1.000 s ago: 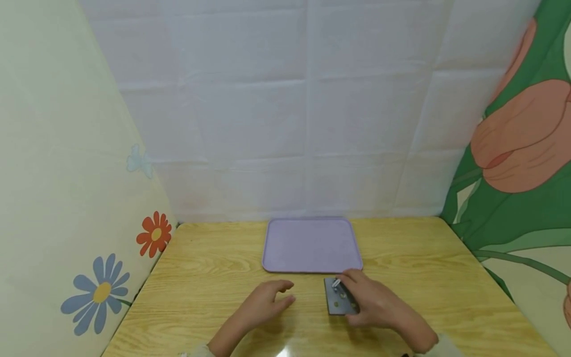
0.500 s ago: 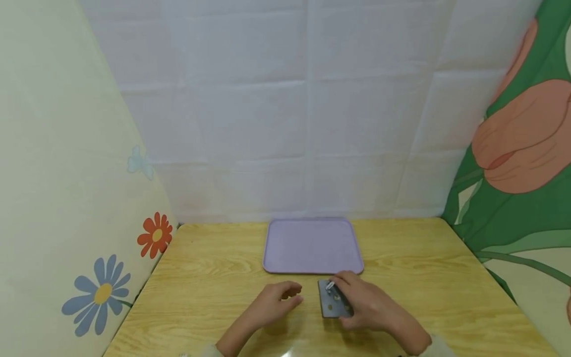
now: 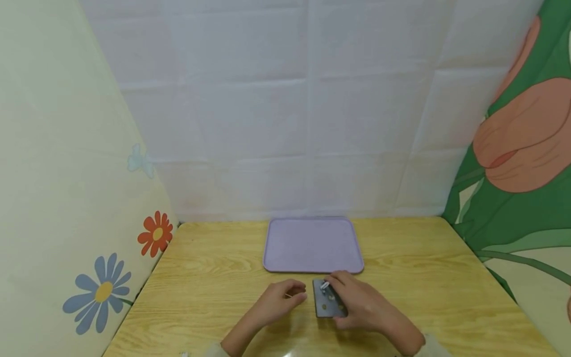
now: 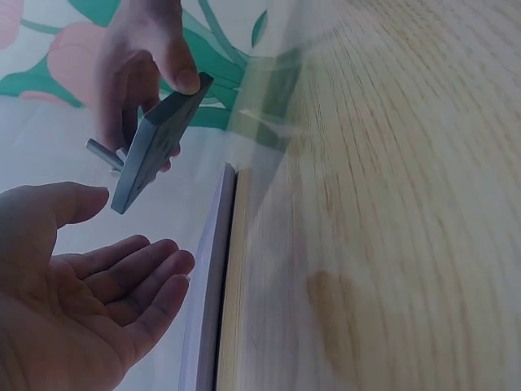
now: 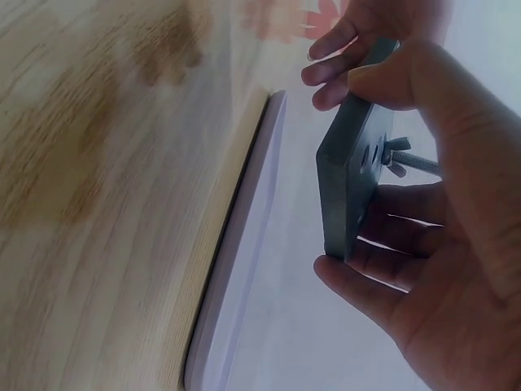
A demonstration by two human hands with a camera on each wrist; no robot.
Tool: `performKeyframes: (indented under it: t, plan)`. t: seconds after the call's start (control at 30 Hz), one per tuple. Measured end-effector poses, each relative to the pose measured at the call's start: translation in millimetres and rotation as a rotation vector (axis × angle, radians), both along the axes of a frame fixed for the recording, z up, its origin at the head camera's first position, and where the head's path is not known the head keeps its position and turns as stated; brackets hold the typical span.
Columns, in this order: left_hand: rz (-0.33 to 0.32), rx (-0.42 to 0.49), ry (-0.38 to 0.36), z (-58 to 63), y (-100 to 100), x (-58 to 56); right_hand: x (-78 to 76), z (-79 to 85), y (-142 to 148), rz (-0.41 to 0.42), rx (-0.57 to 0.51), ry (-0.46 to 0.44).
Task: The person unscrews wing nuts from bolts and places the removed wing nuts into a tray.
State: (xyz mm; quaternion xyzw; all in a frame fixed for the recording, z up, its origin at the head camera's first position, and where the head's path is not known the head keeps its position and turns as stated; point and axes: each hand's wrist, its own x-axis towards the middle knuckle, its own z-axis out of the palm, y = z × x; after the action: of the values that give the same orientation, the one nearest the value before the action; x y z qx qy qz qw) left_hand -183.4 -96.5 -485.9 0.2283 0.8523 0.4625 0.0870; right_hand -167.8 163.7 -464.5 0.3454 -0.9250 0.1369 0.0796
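Tray, purple, rimmed, on wood-grain table. Plate, grey, pierced, with threaded screw and wing nut; raised above the table, nearside of the tray. Right hand, nearside of the tray, pinching plate by opposite edges. Left hand, nearside of the tray, fingers relaxed, thumb apart. Printed red flower, left of the tray.
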Motion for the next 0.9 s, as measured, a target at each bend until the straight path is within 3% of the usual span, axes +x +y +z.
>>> performKeyframes:
  t: [0.3, 0.67, 0.9]
  plan:
    - [0.054, 0.038, 0.013, -1.1, 6.3, 2.2, 0.5, -0.6, -7.1, 0.012, -0.013, 0.042]
    - [0.072, 0.293, -0.245, -4.0, 16.1, 2.9, 0.7, -0.5, -12.6, 0.019, -0.003, 0.034]
    - [0.095, 0.314, -0.313, 0.0, 18.3, 2.1, -0.1, -0.4, -15.5, 0.022, -0.014, 0.063]
